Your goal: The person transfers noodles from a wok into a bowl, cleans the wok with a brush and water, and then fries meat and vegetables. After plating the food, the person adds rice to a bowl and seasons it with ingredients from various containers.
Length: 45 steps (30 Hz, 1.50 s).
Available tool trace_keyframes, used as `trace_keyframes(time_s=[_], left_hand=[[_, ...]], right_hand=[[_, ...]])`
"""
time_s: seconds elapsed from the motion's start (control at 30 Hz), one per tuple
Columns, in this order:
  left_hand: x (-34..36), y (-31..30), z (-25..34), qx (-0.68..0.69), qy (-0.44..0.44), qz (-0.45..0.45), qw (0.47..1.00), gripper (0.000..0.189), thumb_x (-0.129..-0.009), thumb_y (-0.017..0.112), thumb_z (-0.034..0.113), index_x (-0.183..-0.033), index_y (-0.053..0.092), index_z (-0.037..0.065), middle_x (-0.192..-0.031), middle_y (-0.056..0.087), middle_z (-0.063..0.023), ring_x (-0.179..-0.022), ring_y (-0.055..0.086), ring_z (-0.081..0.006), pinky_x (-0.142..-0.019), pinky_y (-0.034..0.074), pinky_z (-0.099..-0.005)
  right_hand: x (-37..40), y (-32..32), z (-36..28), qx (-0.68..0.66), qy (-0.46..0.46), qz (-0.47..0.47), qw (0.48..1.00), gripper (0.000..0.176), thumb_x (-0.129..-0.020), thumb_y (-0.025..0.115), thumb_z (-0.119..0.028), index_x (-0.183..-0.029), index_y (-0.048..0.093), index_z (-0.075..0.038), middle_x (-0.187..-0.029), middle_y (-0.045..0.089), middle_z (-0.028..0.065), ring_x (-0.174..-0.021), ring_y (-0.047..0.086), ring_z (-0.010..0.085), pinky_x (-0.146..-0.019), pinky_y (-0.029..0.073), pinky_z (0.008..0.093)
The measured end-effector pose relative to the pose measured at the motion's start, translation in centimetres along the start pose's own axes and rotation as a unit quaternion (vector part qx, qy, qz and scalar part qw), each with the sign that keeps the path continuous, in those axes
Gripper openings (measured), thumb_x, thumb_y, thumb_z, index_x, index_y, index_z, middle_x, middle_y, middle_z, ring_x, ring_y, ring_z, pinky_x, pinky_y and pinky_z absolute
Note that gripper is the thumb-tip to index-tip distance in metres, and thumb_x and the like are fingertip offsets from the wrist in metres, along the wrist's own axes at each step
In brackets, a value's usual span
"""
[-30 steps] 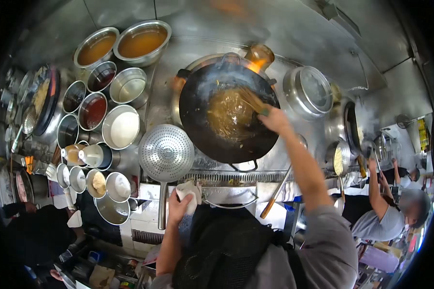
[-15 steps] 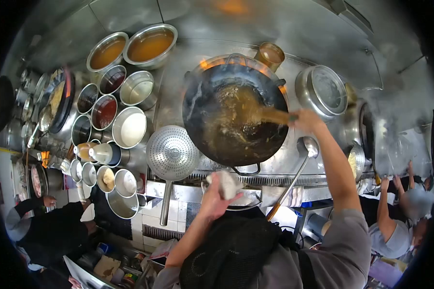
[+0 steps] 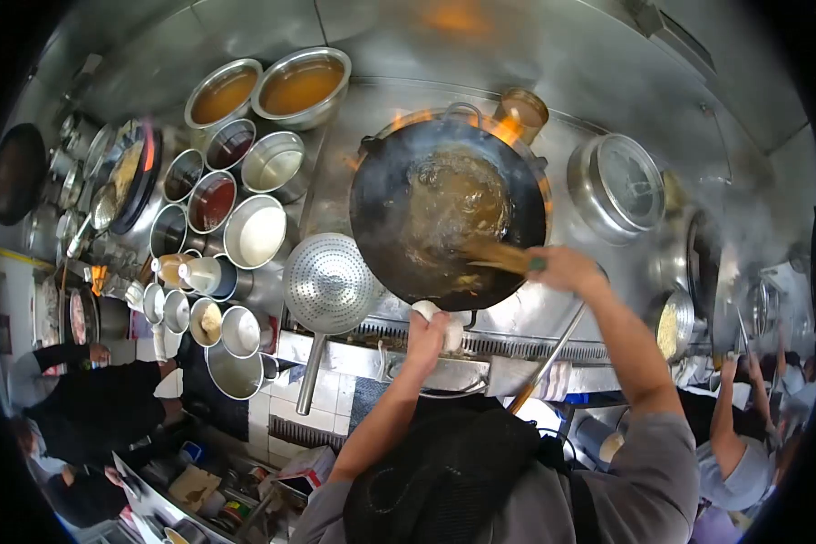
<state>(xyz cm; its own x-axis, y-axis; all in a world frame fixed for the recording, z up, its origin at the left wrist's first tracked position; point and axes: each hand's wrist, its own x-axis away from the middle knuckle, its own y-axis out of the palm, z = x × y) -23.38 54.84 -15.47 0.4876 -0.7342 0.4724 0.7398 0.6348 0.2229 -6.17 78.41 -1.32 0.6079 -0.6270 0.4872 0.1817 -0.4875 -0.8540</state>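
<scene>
The large dark wok [image 3: 385,218] sits over flames, with brown bubbling liquid [image 3: 458,195] in it. My right hand [image 3: 562,270] is closed round the handle of a bamboo brush [image 3: 494,256], whose bristles reach into the wok's lower right. At the wok's near rim, my left hand [image 3: 429,337] is wrapped round a white cloth [image 3: 449,334], beside the wok's near handle. A ladle with a wooden grip [image 3: 553,352] lies below my right forearm; its bowl is hidden. To the left of the wok rests a perforated strainer [image 3: 331,283].
Metal pots of sauces and powders [image 3: 256,231] and two bowls of orange-brown liquid [image 3: 304,86] stand left. A lidded steel pot [image 3: 615,186] is at the right, a brown container [image 3: 521,113] behind the wok. Co-workers [image 3: 109,399] are at both sides.
My left hand and the cloth have moved up and right to the wok's near rim. My right hand and the brush have moved down, towards the near side of the wok.
</scene>
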Motion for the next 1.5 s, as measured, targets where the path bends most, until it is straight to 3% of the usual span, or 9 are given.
trace_keyframes(time_s=[0.13,0.33,0.53,0.6,0.8,1.03,1.33,1.4,1.5], left_hand=[[0.5,0.0,1.5,0.121,-0.023,-0.049,0.991,0.033,-0.086,0.056,0.004,-0.118,0.05,0.002,-0.102,0.059,-0.0051,-0.092,0.057,-0.0162,-0.082,0.048,-0.0311],[-0.2,-0.8,1.9,0.095,-0.078,-0.084,0.989,0.036,-0.09,0.059,0.011,-0.122,0.048,0.003,-0.107,0.059,-0.0068,-0.09,0.061,-0.0189,-0.075,0.053,-0.0338],[3.1,-1.9,5.9,0.11,-0.193,-0.142,0.965,0.047,-0.098,0.055,0.038,-0.133,0.036,0.012,-0.121,0.056,-0.0078,-0.1,0.062,-0.0227,-0.071,0.059,-0.0413],[3.4,-2.0,5.0,0.125,-0.139,-0.133,0.973,0.048,-0.098,0.054,0.039,-0.133,0.036,0.012,-0.123,0.055,-0.0084,-0.106,0.062,-0.0237,-0.073,0.059,-0.0408],[1.9,-2.0,4.0,0.13,-0.121,-0.132,0.975,0.054,-0.097,0.057,0.035,-0.131,0.031,0.003,-0.126,0.05,-0.0141,-0.105,0.06,-0.0256,-0.074,0.059,-0.0406],[0.7,-0.5,0.5,0.028,-0.066,-0.052,0.996,0.041,-0.095,0.06,0.026,-0.122,0.039,0.004,-0.109,0.056,-0.0086,-0.092,0.059,-0.0174,-0.063,0.054,-0.032],[0.4,-0.2,0.3,0.079,0.001,-0.032,0.996,0.036,-0.091,0.06,0.01,-0.12,0.042,0.0,-0.109,0.057,-0.0094,-0.096,0.056,-0.0167,-0.081,0.049,-0.0325],[0.5,-0.4,0.2,0.023,0.002,-0.033,0.999,0.033,-0.092,0.059,0.017,-0.121,0.045,0.009,-0.101,0.061,-0.0031,-0.077,0.058,-0.011,-0.052,0.045,-0.026],[-0.2,-0.8,0.0,-0.004,-0.007,-0.054,0.999,0.033,-0.093,0.059,0.018,-0.122,0.045,0.008,-0.103,0.062,-0.0037,-0.079,0.059,-0.0107,-0.052,0.046,-0.0252]], right_hand=[[-7.3,-1.2,2.7,0.021,0.057,0.18,0.982,0.054,-0.082,0.066,-0.041,-0.131,0.058,-0.02,-0.099,0.071,0.0142,-0.085,0.07,0.0323,-0.077,0.056,0.0424],[-9.4,3.6,-12.0,-0.429,0.034,0.052,0.901,0.06,-0.088,0.063,-0.032,-0.14,0.045,-0.008,-0.068,0.064,0.0127,-0.05,0.064,0.0209,-0.045,0.052,0.0332],[-4.2,4.4,-12.3,-0.427,-0.021,-0.054,0.902,0.071,-0.087,0.065,-0.036,-0.144,0.039,-0.003,-0.076,0.067,0.0151,-0.05,0.063,0.0203,-0.047,0.051,0.0325],[-4.3,8.0,-7.7,-0.235,-0.194,0.12,0.945,0.073,-0.084,0.066,-0.04,-0.143,0.042,-0.005,-0.085,0.069,0.0146,-0.05,0.062,0.0191,-0.052,0.051,0.0324],[4.6,-3.9,-7.6,-0.22,-0.006,-0.208,0.953,0.069,-0.084,0.068,-0.04,-0.14,0.048,-0.006,-0.085,0.066,0.0139,-0.046,0.058,0.0174,-0.048,0.048,0.0308],[-11.3,4.3,-16.3,-0.699,0.04,-0.08,0.709,0.031,-0.09,0.063,-0.026,-0.112,0.057,-0.004,-0.075,0.049,0.007,-0.046,0.049,0.0186,-0.034,0.037,0.0324],[-7.8,4.5,-20.8,-0.774,0.141,-0.164,0.595,0.026,-0.092,0.061,-0.032,-0.105,0.053,-0.012,-0.071,0.052,0.0094,-0.056,0.055,0.0236,-0.042,0.044,0.0362],[-15.1,3.4,-19.4,-0.861,0.181,-0.09,0.468,0.025,-0.094,0.059,-0.032,-0.106,0.05,-0.012,-0.078,0.053,0.0103,-0.058,0.055,0.0243,-0.045,0.047,0.0366],[-18.1,0.8,-20.8,-0.905,0.144,-0.012,0.4,0.023,-0.094,0.058,-0.031,-0.1,0.047,-0.011,-0.082,0.051,0.0092,-0.061,0.054,0.0234,-0.049,0.052,0.0361]])
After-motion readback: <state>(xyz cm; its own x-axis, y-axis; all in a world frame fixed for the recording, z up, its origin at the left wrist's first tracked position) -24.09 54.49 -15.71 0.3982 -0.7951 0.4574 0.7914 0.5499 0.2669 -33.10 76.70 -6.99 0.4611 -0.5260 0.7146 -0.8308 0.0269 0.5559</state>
